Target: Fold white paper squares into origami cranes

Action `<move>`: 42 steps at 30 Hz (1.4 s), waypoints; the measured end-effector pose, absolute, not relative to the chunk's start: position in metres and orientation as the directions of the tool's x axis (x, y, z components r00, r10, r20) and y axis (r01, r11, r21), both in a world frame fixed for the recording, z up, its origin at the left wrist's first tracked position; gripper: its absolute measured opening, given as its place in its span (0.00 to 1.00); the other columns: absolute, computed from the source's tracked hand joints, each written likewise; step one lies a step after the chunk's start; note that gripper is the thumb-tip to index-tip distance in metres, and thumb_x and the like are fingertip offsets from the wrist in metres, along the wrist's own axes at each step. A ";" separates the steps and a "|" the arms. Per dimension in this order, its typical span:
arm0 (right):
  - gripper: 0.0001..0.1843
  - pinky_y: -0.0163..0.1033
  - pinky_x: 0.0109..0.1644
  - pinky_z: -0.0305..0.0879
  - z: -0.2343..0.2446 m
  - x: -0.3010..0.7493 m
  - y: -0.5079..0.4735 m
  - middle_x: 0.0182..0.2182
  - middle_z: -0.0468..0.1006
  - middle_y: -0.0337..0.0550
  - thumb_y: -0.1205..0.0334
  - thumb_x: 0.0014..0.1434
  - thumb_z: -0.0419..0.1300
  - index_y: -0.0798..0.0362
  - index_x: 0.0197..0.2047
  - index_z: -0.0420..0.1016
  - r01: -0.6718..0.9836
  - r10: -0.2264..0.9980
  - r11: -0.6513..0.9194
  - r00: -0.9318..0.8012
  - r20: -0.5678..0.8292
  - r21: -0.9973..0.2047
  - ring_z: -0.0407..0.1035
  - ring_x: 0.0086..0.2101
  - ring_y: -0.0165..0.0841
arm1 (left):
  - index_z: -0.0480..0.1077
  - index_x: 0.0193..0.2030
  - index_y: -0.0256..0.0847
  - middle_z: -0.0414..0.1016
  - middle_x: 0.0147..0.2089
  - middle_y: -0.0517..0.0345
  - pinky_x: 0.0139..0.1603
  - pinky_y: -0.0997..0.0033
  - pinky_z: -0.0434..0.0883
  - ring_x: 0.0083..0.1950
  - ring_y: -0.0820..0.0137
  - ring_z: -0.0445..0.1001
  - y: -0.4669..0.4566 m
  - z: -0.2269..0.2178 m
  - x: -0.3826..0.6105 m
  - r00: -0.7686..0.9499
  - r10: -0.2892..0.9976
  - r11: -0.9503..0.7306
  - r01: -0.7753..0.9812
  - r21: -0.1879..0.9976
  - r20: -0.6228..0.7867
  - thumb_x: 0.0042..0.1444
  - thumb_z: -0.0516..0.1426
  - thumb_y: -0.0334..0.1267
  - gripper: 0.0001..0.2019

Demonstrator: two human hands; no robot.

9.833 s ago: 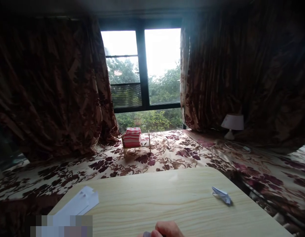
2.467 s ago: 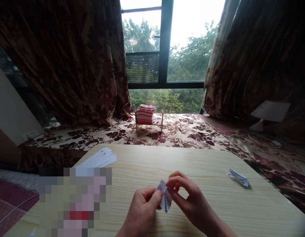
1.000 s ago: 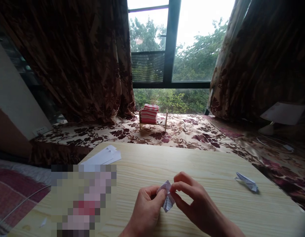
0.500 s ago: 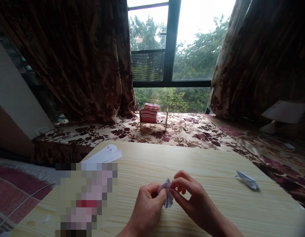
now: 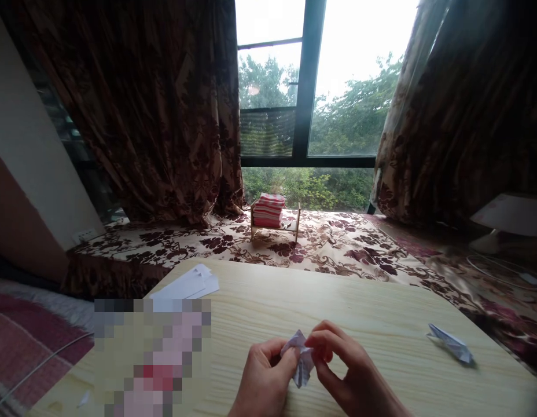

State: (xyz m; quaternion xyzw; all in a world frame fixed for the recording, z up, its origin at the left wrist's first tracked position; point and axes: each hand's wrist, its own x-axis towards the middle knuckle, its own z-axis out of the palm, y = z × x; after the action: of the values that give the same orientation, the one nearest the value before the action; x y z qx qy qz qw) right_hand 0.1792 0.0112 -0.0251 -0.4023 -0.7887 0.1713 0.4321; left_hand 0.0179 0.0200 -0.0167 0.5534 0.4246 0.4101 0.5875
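Observation:
A small folded piece of pale paper (image 5: 301,362) is pinched between both hands just above the light wooden table (image 5: 381,307). My left hand (image 5: 262,382) grips its left side with thumb and fingers closed. My right hand (image 5: 344,370) pinches its right side, fingers curled. A finished folded paper figure (image 5: 451,343) lies on the table at the right. Loose white paper sheets (image 5: 188,284) lie at the table's far left corner.
Beyond the table is a floral-covered surface (image 5: 338,243) with a small wooden rack holding red-striped folded cloths (image 5: 268,211). Dark patterned curtains frame a window (image 5: 312,104). A white lamp (image 5: 507,217) and a cord lie at the right. A blurred patch covers the table's left.
The view has tilted up a little, so hands and table sit lower in frame. Both hands keep pinching the folded paper, working it slightly between the fingertips.

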 end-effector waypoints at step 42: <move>0.06 0.35 0.32 0.64 -0.026 0.174 0.012 0.31 0.69 0.41 0.64 0.60 0.56 0.53 0.32 0.72 0.369 0.910 0.412 -0.133 0.392 -0.833 0.65 0.30 0.30 | 0.78 0.31 0.30 0.69 0.25 0.55 0.32 0.72 0.59 0.30 0.71 0.63 0.016 -0.016 0.020 0.371 0.923 0.134 -0.066 0.989 -0.100 0.51 0.58 0.45 0.16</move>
State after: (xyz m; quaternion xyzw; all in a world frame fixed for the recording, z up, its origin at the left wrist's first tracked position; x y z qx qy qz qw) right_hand 0.1736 0.0116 -0.0259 -0.4597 -0.6958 0.2872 0.4712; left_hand 0.0197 0.0158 -0.0162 0.5307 0.4038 0.3891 0.6356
